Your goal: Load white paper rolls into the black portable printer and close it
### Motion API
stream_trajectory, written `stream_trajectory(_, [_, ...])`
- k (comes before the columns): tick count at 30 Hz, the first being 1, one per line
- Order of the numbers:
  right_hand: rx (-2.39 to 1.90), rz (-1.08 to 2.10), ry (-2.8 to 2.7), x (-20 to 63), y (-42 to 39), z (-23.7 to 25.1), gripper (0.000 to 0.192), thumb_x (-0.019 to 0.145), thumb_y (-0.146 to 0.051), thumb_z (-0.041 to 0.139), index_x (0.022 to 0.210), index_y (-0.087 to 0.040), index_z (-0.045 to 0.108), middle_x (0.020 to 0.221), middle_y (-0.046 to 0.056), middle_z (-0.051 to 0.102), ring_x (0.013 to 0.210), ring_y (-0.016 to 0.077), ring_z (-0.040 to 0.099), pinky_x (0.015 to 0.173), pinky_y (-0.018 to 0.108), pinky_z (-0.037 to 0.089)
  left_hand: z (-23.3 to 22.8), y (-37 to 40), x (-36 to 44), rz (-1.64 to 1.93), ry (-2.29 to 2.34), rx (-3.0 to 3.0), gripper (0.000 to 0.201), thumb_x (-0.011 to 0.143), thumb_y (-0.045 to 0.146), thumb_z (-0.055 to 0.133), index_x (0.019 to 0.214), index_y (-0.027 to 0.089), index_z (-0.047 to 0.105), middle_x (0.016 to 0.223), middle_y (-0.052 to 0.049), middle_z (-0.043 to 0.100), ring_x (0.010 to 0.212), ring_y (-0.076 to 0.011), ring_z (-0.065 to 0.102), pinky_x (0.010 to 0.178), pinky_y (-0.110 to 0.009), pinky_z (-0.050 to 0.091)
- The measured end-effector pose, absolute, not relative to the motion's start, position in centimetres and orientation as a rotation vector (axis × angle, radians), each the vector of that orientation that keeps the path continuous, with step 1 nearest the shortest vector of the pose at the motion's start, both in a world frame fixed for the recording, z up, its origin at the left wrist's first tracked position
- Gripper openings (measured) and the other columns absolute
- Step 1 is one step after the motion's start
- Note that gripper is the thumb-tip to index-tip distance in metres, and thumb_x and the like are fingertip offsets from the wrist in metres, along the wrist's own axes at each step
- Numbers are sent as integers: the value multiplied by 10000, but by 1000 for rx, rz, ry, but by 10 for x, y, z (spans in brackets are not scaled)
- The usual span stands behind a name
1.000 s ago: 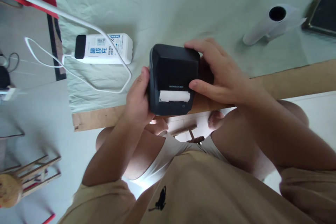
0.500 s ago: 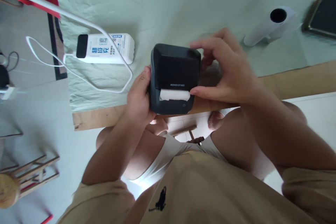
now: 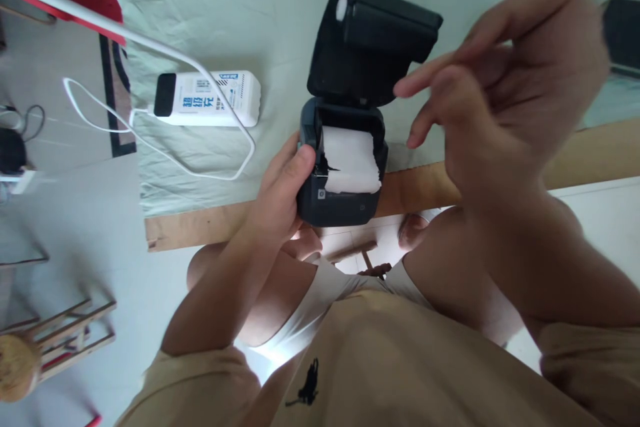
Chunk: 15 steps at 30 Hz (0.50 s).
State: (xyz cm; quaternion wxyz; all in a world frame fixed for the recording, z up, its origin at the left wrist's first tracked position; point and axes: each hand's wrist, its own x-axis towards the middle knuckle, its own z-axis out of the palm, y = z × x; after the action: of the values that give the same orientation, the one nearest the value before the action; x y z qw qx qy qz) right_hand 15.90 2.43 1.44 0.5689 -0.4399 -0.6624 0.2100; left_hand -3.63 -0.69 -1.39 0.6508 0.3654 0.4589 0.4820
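Note:
My left hand [image 3: 285, 190] grips a small dark label printer [image 3: 343, 210] by its left side, thumb along the rim, near the table's front edge. The printer's lid [image 3: 373, 40] stands raised on the far side, showing its inner face. Inside the body lies a white paper roll [image 3: 350, 153] with a torn, ragged front edge. To the right of the printer, my right hand [image 3: 505, 80] is in the air with its fingers apart and nothing in them. Its fingertips are close to the lid's right corner; whether they touch it I cannot tell.
Left of the printer, a white power bank [image 3: 210, 99] lies on the pale green cloth [image 3: 210, 7], with a white cable [image 3: 193, 57] looping over it. A dark object [image 3: 623, 37] is partly visible at far right. A wooden stool [image 3: 20, 367] stands on the floor at lower left.
The printer's lid has swung up and away, uncovering the paper roll. My right hand has left the printer's side, moving up and right, and now covers the white roll standing on the cloth.

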Motion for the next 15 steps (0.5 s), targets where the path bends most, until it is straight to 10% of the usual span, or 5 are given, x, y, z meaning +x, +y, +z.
stream_trajectory(5, [-1171,140,-2167,163,26,10,44,919,-256,657,960,-269,667,759,-59,682,609,114,611,557,293,408,-7,-8,-33,1081,1037,848,369,913,535,710,1093,214,739,950,-44,767,1037,-252,766,689,-256,622])
stream_trajectory(10, [-1191,269,-2373,162,27,11,375,819,-358,719,1188,-329,659,792,-53,725,564,156,577,504,313,322,-2,-9,-33,1038,1061,826,347,936,495,680,1100,195,739,809,-31,723,739,-183,738,548,-241,538])
stream_trajectory(15, [-1199,466,-2191,175,21,36,401,820,-357,721,1216,-330,672,957,-37,757,545,114,566,455,298,404,-5,-7,-34,1036,1084,755,424,850,578,765,1040,200,729,854,-49,758,900,-257,772,680,-305,611])
